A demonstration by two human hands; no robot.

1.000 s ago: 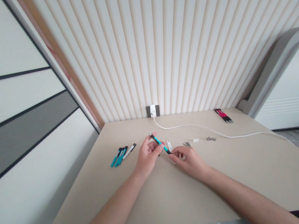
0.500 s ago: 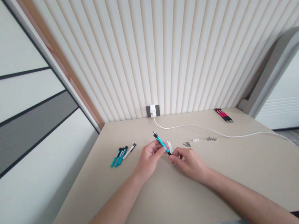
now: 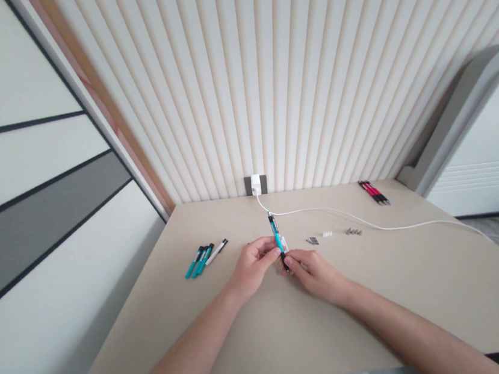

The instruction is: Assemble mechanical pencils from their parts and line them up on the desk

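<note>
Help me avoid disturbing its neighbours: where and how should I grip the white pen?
Probably just past its middle, towards the black end: come from above and pinch across the white pen. It lies flat and slanted, its white end close to the teal pens beside it, the gap widening towards the black end.

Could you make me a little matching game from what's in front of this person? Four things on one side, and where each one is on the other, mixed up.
Things:
1. Teal-and-black pen
2. Red-and-black pens
3. White plug
4. White-and-black piece

Places:
A. At the dark socket on the wall
B. Beside the teal pieces on the left of the table
C. Near the table's back right corner
D. Held by the left hand and the right hand

Right pairs: 1-D, 2-C, 3-A, 4-B
</note>
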